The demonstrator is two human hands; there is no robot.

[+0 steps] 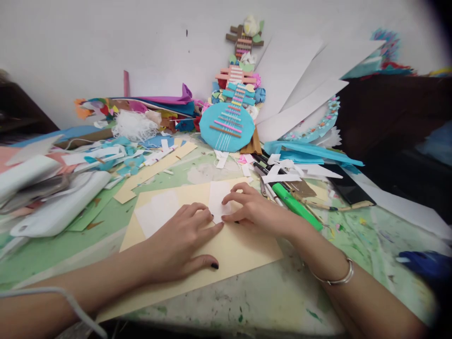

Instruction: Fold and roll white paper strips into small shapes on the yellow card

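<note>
A cream sheet of card point(243, 254) lies on the table in front of me. On it are two white paper pieces: a wider white piece point(155, 212) at the left and a narrow white strip point(216, 197) near the middle. My left hand point(187, 235) rests on the card with its fingers apart, the index fingertip at the strip's lower edge. My right hand point(247, 209) bends over the strip's right side, thumb and fingers spread and their tips touching the paper. Neither hand lifts anything.
A blue round paper instrument shape point(228, 127) leans against the wall. Beside my right forearm lie a green marker-like tool point(296, 205), pens and a dark phone point(348, 183). Paper scraps point(130, 165) and a white cutting board point(63, 202) crowd the left. White sheets point(296, 70) lean behind.
</note>
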